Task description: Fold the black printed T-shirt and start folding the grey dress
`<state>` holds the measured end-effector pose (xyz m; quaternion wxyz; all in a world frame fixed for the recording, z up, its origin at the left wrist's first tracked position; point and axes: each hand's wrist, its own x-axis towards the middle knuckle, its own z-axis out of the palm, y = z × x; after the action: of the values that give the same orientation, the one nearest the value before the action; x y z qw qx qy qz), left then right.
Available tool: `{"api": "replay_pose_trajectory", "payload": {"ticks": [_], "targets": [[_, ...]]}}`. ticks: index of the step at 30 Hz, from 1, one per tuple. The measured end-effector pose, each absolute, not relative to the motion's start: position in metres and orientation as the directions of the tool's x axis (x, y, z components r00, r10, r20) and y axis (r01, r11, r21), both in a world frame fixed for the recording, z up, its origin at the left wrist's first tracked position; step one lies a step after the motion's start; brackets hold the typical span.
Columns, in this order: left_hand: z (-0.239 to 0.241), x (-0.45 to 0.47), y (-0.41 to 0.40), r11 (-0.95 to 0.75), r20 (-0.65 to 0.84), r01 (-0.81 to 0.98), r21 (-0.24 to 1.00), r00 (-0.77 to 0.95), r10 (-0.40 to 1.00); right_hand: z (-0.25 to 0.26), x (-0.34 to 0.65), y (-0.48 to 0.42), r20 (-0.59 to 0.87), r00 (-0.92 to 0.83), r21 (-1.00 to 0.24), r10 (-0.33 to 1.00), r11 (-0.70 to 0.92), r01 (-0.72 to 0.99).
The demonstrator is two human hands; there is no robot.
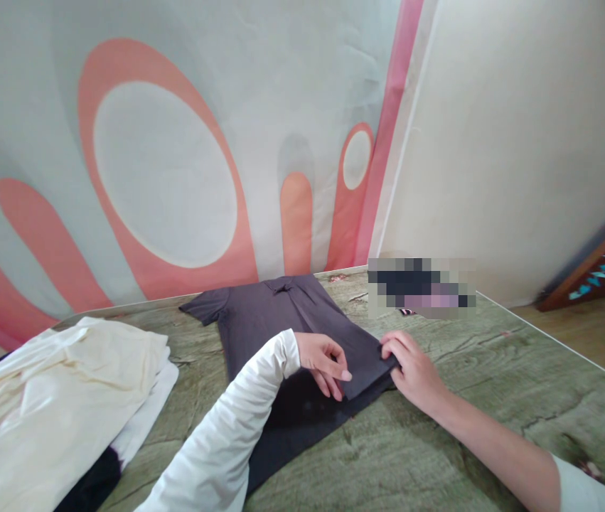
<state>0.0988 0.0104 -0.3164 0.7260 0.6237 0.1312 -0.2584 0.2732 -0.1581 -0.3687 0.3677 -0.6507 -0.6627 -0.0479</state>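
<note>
A dark grey short-sleeved shirt (259,327) lies spread on the table, its collar at the far side and one sleeve out to the left. Its right side is partly folded over toward the middle. My right hand (411,370) pinches the outer edge of that fold between thumb and fingers. My left hand (326,363), in a white sleeve, is curled at the inner corner of the fold, with thumb and fingers closed on the cloth. The shirt's lower left part is partly hidden behind my left forearm.
A pile of cream and white clothes (67,384) lies at the left, with a black garment (92,480) beneath. The table (473,441) has a wood-grain cover. A blurred dark and pink patch (419,288) sits at the back right. A patterned wall (264,85) stands behind.
</note>
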Motion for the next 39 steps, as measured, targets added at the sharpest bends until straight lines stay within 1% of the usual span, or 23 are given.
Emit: {"api": "replay_pose_trajectory", "payload": {"ticks": [2,5,7,8,10,12,13,15,17,18,19,21,24,26,28,30,32,34,35,36,37,39], "targets": [[-0.325,0.102,0.009,0.058,-0.563,0.593,0.803,0.787,-0.25,-0.367,0.271,-0.159,0.565,0.078,-0.379,0.821,0.175,0.909],[-0.334,0.105,0.009,0.03,-0.617,0.649,0.76,0.736,-0.281,-0.365,0.267,-0.16,0.54,0.016,-0.346,0.841,0.205,0.916],[-0.335,0.107,0.009,0.042,-0.617,0.649,0.759,0.739,-0.27,-0.364,0.266,-0.16,0.52,-0.001,-0.341,0.854,0.208,0.917],[-0.335,0.108,0.008,0.051,-0.614,0.641,0.766,0.752,-0.241,-0.363,0.266,-0.16,0.514,-0.004,-0.339,0.858,0.207,0.918],[-0.335,0.11,0.007,0.054,-0.615,0.624,0.78,0.779,-0.124,-0.362,0.266,-0.16,0.507,-0.009,-0.331,0.862,0.205,0.921],[-0.334,0.113,0.005,0.01,-0.601,0.602,0.798,0.796,0.076,-0.362,0.266,-0.16,0.494,-0.018,-0.32,0.869,0.201,0.926],[-0.333,0.114,0.003,-0.033,-0.564,0.578,0.815,0.806,0.183,-0.362,0.266,-0.161,0.483,-0.025,-0.314,0.875,0.2,0.928],[-0.33,0.116,-0.001,-0.148,-0.422,0.495,0.856,0.836,0.351,-0.362,0.267,-0.161,0.459,-0.036,-0.306,0.888,0.196,0.932],[-0.327,0.116,-0.008,-0.25,-0.252,0.396,0.883,0.852,0.459,-0.363,0.267,-0.161,0.45,-0.041,-0.302,0.892,0.196,0.933],[-0.326,0.115,-0.012,-0.274,-0.192,0.364,0.89,0.846,0.498,-0.363,0.267,-0.161,0.454,-0.038,-0.302,0.89,0.194,0.933],[-0.326,0.113,-0.018,-0.275,-0.157,0.349,0.896,0.828,0.539,-0.363,0.268,-0.161,0.462,-0.032,-0.303,0.886,0.192,0.933],[-0.328,0.109,-0.029,-0.207,-0.164,0.349,0.914,0.784,0.599,-0.363,0.268,-0.161,0.475,-0.018,-0.31,0.88,0.186,0.932],[-0.34,0.101,-0.045,-0.029,-0.285,0.373,0.928,0.755,0.591,-0.365,0.267,-0.161,0.455,-0.002,-0.336,0.891,0.174,0.926],[-0.349,0.095,-0.051,0.0,-0.327,0.4,0.917,0.751,0.574,-0.366,0.267,-0.161,0.405,-0.002,-0.368,0.914,0.164,0.915],[-0.354,0.089,-0.052,-0.048,-0.347,0.448,0.893,0.753,0.56,-0.363,0.269,-0.161,0.329,-0.019,-0.421,0.944,0.164,0.892],[-0.353,0.084,-0.05,-0.098,-0.388,0.499,0.861,0.77,0.507,-0.355,0.276,-0.162,0.214,-0.073,-0.498,0.974,0.173,0.85],[-0.346,0.079,-0.046,-0.125,-0.459,0.541,0.832,0.796,0.394,-0.34,0.287,-0.162,0.059,-0.176,-0.585,0.983,0.177,0.791],[-0.335,0.074,-0.04,-0.191,-0.499,0.559,0.807,0.818,0.287,-0.322,0.3,-0.157,-0.101,-0.283,-0.66,0.954,0.148,0.736],[-0.329,0.073,-0.036,-0.259,-0.483,0.55,0.794,0.83,0.279,-0.314,0.307,-0.151,-0.157,-0.309,-0.685,0.938,0.121,0.718],[-0.325,0.071,-0.032,-0.357,-0.433,0.529,0.77,0.844,0.316,-0.307,0.313,-0.141,-0.186,-0.307,-0.699,0.933,0.094,0.709],[-0.322,0.071,-0.028,-0.473,-0.338,0.501,0.725,0.857,0.39,-0.302,0.317,-0.129,-0.181,-0.281,-0.703,0.943,0.076,0.708],[-0.323,0.07,-0.019,-0.683,-0.048,0.463,0.565,0.845,0.533,-0.298,0.32,-0.097,-0.095,-0.198,-0.68,0.976,0.081,0.729]]}}
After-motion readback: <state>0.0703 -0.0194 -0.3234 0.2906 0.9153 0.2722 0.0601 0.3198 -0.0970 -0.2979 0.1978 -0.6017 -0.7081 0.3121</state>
